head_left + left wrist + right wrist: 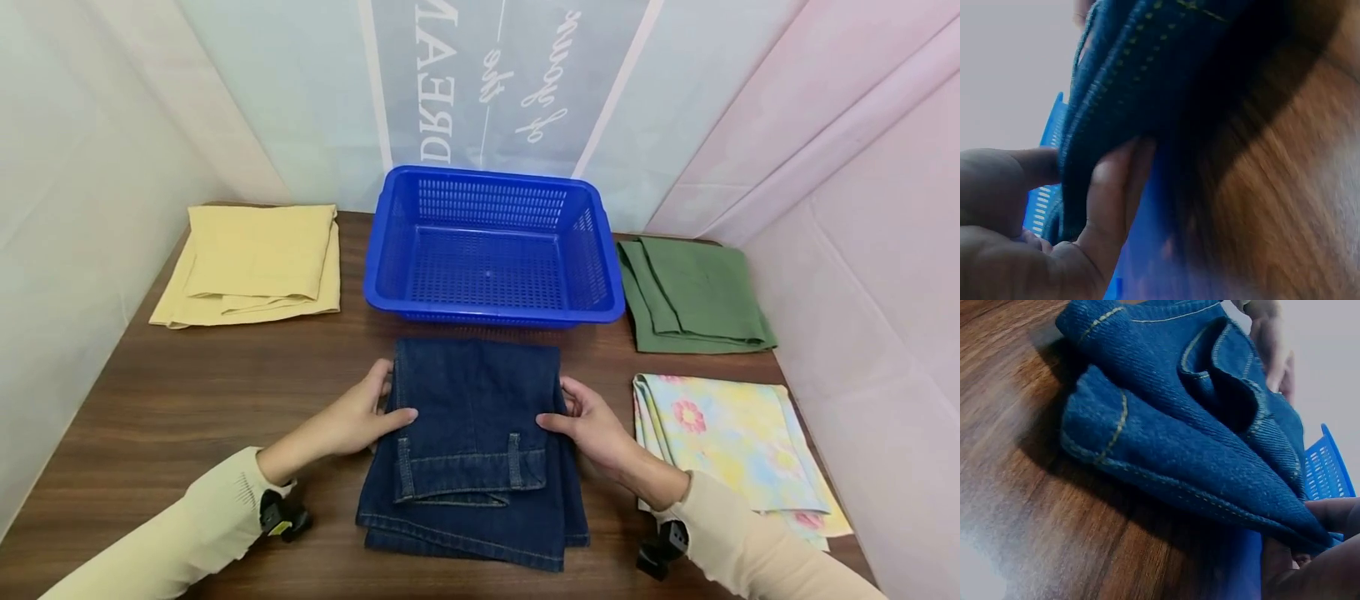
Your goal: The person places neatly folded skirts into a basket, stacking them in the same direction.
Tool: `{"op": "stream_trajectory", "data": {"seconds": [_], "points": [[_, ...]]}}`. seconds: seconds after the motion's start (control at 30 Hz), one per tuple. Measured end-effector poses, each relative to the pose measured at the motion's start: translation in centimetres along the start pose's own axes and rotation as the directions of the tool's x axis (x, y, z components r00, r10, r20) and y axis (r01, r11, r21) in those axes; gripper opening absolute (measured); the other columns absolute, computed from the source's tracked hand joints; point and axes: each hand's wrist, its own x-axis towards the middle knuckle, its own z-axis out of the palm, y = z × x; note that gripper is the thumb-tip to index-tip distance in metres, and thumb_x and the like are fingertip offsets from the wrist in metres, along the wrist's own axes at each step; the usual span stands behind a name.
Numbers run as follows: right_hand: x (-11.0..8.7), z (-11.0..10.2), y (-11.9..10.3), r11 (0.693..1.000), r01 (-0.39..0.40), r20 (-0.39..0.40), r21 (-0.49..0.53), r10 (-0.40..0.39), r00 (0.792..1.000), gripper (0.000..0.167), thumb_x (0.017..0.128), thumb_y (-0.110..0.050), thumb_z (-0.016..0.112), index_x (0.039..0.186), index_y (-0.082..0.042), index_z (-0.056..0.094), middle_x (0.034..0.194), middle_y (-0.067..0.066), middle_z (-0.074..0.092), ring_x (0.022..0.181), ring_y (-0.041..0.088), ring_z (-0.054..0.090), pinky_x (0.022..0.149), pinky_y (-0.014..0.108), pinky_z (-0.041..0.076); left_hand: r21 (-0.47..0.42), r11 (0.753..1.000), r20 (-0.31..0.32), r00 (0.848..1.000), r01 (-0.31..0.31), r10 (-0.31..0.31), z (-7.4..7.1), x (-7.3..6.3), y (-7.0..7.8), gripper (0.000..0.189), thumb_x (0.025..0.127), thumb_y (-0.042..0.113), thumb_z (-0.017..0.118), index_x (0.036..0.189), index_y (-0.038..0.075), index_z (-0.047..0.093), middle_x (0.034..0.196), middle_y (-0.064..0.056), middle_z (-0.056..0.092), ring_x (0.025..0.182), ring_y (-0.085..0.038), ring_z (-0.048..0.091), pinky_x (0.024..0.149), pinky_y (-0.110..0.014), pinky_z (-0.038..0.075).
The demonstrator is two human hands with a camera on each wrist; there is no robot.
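A folded pair of dark blue jeans (472,400) lies in front of the basket, waistband and belt loops toward the person. At its left edge the left hand (378,414) pinches the layers, thumb on top and fingers beneath. The right hand (592,421) grips the opposite edge in the same way. In the left wrist view the denim (1129,81) passes between thumb and fingers, raised above the wood. The right wrist view shows the stitched leg hems (1110,431) close over the table, with the right hand (1310,550) pinching the far end.
Behind the jeans stands a blue plastic basket (495,317) with nothing in it. Folded yellow cloth (255,258) lies at the left. Folded green cloth (697,287) and a floral cloth (735,442) lie at the right on the wooden table (247,392). Curtain-like sheets surround the table.
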Motion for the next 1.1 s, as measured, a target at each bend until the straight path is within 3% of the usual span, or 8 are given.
{"op": "stream_trajectory", "data": {"seconds": [0.07,0.17,0.4,0.73,0.93,1.1], "points": [[-0.2,0.1,-0.4,1.0,0.01,-0.021,-0.006,-0.01,1.0,0.055,0.095,0.003,0.065,0.145,0.004,0.044,0.117,0.015,0.072,0.094,0.02,0.073,0.08,0.035,0.061,-0.068,0.997,-0.001,1.0,-0.023,0.023,-0.1,-0.3,0.3,0.052,0.104,0.017,0.061,0.14,-0.001,0.027,0.126,-0.032,0.061,0.055,-0.022,0.057,0.052,-0.042,0.054],[-0.7,0.2,-1.2,0.999,0.024,-0.036,-0.024,-0.025,0.999,0.053,0.094,0.003,0.065,0.144,0.003,0.046,0.116,0.015,0.072,0.093,0.021,0.073,0.08,0.037,0.062,-0.142,0.989,0.001,0.999,-0.05,0.051,-0.4,-0.8,1.0,0.047,0.105,0.013,0.057,0.139,0.0,0.027,0.122,-0.028,0.064,0.052,-0.023,0.061,0.044,-0.047,0.053],[-1.5,0.0,-4.0,0.989,0.107,-0.006,-0.099,-0.108,0.994,0.052,0.095,0.002,0.065,0.144,0.002,0.047,0.126,0.016,0.068,0.103,0.02,0.071,0.085,0.036,0.06,-0.22,0.974,0.005,0.999,-0.045,0.047,-1.7,-1.6,2.9,0.046,0.105,0.014,0.058,0.138,0.002,0.028,0.121,-0.026,0.065,0.052,-0.025,0.063,0.046,-0.051,0.055],[-1.7,-0.4,-8.3,0.981,0.165,0.02,-0.101,-0.164,0.986,0.047,0.095,0.004,0.063,0.14,0.001,0.049,0.119,0.005,0.071,0.099,0.022,0.072,0.081,0.038,0.062,-0.314,0.949,0.029,0.999,-0.034,0.046,-4.5,-1.5,6.2,0.046,0.106,0.01,0.055,0.139,0.0,0.025,0.126,-0.029,0.062,0.076,-0.029,0.073,0.053,-0.047,0.059],[-1.6,-1.2,-12.0,0.981,0.155,0.011,-0.118,-0.155,0.988,0.046,0.098,0.001,0.063,0.141,-0.008,0.05,0.119,0.004,0.072,0.098,0.023,0.073,0.08,0.041,0.062,-0.331,0.943,0.026,0.999,-0.028,0.039,-6.5,-0.6,8.7,0.045,0.106,0.009,0.053,0.14,0.001,0.024,0.124,-0.03,0.061,0.083,-0.031,0.073,0.057,-0.047,0.061],[-0.4,-2.2,-15.7,0.98,0.165,0.009,-0.111,-0.165,0.986,0.045,0.1,-0.001,0.062,0.142,-0.008,0.049,0.115,0.004,0.073,0.095,0.022,0.074,0.078,0.04,0.062,-0.345,0.938,-0.006,1.0,0.024,-0.028,-8.5,1.7,11.0,0.043,0.107,0.013,0.051,0.14,0.005,0.024,0.117,-0.024,0.062,0.084,-0.023,0.069,0.059,-0.038,0.059]]}}
